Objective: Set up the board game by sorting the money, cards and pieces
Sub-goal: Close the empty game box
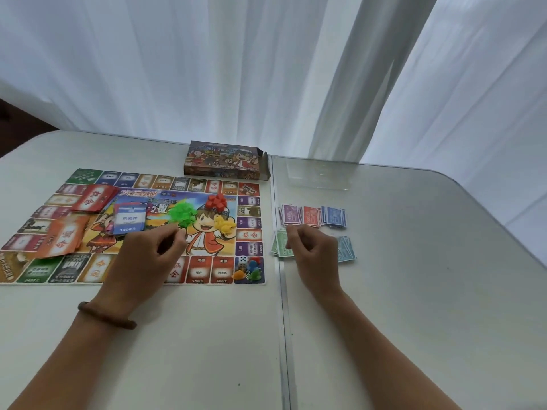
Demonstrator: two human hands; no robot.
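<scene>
Green plastic pieces (182, 214) form a pile at frame centre on the game board (201, 273), with red pieces (217, 201) and yellow pieces (225, 225) nearby. Left hand (145, 261): fingers curled at the pile's lower edge; grip cannot be confirmed. Right hand (313, 253): fingers curled over the green notes (279, 250); grip likewise unclear. Money stacks (310, 216) lie just right of the bench seam (285, 321). Bare bench (207, 350) spans the lower frame and right side.

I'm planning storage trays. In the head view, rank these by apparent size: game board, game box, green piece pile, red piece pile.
1. game board
2. game box
3. green piece pile
4. red piece pile; it lies slightly farther away, so this last gap is less sure.
</scene>
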